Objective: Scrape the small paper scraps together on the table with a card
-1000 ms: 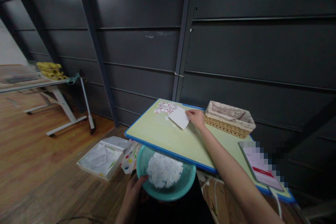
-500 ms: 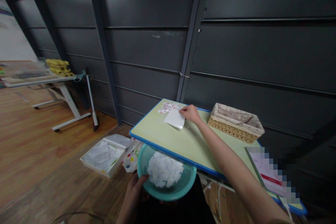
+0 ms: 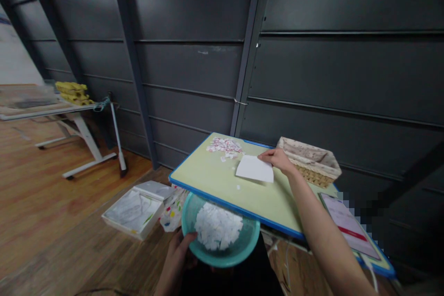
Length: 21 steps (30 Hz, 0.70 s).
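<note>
Left hand (image 3: 178, 259) grips teal bowl (image 3: 243, 249) of white paper scraps (image 3: 217, 230) below table (image 3: 215, 180) edge; right hand (image 3: 279, 161) pinches white card (image 3: 255, 169) on tabletop; scrap pile (image 3: 225, 146) at far left.

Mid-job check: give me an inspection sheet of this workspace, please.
Surface: green table, blue-edged, stray scraps.
Job's things: white card on table; scrap pile at far corner; teal bowl of white scraps below near edge.
Clutter: wicker basket; printed sheet.
Grippers: left hand grips bowl rim; right hand pinches card edge.
Cables: white cable under table's right end.
Surroundings: dark panelled wall; white box on wood floor; second table.
</note>
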### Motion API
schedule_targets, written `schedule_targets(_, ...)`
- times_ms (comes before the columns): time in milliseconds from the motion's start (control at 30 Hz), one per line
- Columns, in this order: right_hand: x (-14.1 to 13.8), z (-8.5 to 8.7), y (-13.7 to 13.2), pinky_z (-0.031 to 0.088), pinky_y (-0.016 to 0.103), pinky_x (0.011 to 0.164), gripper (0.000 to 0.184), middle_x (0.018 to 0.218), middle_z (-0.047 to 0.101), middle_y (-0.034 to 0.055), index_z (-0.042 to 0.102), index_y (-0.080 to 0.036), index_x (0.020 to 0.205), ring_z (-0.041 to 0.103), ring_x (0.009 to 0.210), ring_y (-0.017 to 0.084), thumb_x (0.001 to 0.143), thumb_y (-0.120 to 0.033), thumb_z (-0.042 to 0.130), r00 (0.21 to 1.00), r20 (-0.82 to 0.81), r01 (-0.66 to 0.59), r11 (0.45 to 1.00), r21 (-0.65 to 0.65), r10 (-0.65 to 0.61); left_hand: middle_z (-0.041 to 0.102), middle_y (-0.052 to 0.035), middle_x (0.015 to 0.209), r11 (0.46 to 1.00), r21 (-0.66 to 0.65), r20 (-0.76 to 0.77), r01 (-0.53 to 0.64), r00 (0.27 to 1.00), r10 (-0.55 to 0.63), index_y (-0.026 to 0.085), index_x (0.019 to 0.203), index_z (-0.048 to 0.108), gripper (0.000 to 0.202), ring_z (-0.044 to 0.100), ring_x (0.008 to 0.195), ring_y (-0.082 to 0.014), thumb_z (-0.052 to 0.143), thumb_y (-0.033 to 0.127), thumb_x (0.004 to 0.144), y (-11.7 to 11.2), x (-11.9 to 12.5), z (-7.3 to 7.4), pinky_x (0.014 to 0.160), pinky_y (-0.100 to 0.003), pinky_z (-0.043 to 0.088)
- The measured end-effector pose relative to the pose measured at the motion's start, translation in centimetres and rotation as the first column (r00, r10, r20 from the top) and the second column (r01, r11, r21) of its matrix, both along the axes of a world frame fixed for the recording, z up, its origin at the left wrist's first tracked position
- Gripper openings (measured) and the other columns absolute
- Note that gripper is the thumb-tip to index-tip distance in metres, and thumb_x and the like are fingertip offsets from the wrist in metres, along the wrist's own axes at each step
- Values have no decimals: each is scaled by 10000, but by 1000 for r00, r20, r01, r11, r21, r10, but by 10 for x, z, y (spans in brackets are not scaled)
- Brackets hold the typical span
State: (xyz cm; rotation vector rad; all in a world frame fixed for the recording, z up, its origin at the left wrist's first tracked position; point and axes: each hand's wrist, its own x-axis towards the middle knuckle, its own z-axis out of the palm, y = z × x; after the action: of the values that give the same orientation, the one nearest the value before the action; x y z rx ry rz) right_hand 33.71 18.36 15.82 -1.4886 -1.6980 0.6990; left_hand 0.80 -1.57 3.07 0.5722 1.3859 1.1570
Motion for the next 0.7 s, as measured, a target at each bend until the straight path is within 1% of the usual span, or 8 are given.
schedule_targets(67, -1, -10, 5, 329, 256, 462, 361, 599, 677, 80, 770, -98, 692, 484, 511, 140, 588, -432, 681, 996, -61, 69, 996, 53, -65, 493, 85, 415, 1000, 13, 22, 7, 1000, -8, 182, 890, 593, 398, 442, 367, -90, 734, 472, 658, 0, 0, -2, 376, -196, 316)
schedule_targets(133, -5, -19, 9, 357, 263, 485, 346, 635, 695, 90, 768, -101, 684, 509, 539, 153, 591, -420, 672, 990, -102, 105, 989, 99, -95, 489, 79, 416, 999, 27, 21, 32, 999, -32, 189, 838, 591, 392, 443, 363, -98, 741, 497, 648, 1, -1, -4, 373, -210, 326)
schedule_targets(200, -8, -24, 12, 365, 267, 494, 325, 648, 700, 90, 765, -104, 673, 518, 547, 159, 595, -400, 656, 985, -124, 134, 984, 116, -119, 483, 74, 413, 998, 30, 9, 59, 998, -59, 196, 829, 603, 400, 462, 364, -119, 743, 522, 643, 1, -3, -7, 376, -233, 352)
schedule_targets(267, -9, -25, 13, 348, 265, 481, 301, 612, 684, 80, 759, -106, 647, 502, 523, 155, 591, -381, 649, 985, -111, 143, 984, 102, -132, 497, 64, 421, 997, 34, 5, 76, 997, -76, 199, 854, 622, 412, 490, 373, -138, 742, 532, 644, 2, -5, -9, 380, -248, 372)
schedule_targets(367, -7, -22, 9, 312, 260, 459, 275, 547, 649, 64, 753, -107, 614, 458, 481, 134, 563, -365, 672, 995, -73, 76, 996, 42, -73, 534, 50, 444, 996, 45, 18, 77, 997, -78, 198, 870, 635, 416, 508, 378, -144, 751, 523, 637, 3, -6, -10, 382, -256, 393)
schedule_targets(467, -1, -16, 2, 292, 252, 451, 292, 553, 652, 61, 765, -106, 641, 440, 475, 117, 527, -371, 724, 995, -99, -22, 999, -40, 18, 553, 47, 448, 997, 37, 23, 65, 998, -66, 192, 889, 638, 428, 505, 373, -142, 761, 509, 627, 3, -4, -10, 379, -260, 400)
schedule_targets(600, 11, -8, -3, 277, 242, 450, 304, 565, 659, 61, 766, -114, 656, 453, 493, 114, 493, -370, 770, 978, -203, -60, 994, -94, 39, 510, 61, 404, 997, 21, -9, 74, 997, -73, 197, 843, 630, 371, 463, 350, -136, 753, 481, 638, 2, 0, -8, 370, -264, 380)
schedule_targets(700, 15, -7, -6, 292, 241, 456, 288, 556, 653, 58, 763, -116, 647, 469, 503, 118, 489, -356, 777, 976, -208, -96, 983, -153, 63, 511, 54, 403, 996, 5, -14, 84, 996, -84, 201, 805, 621, 340, 452, 348, -137, 750, 465, 633, 2, 2, -6, 370, -269, 366)
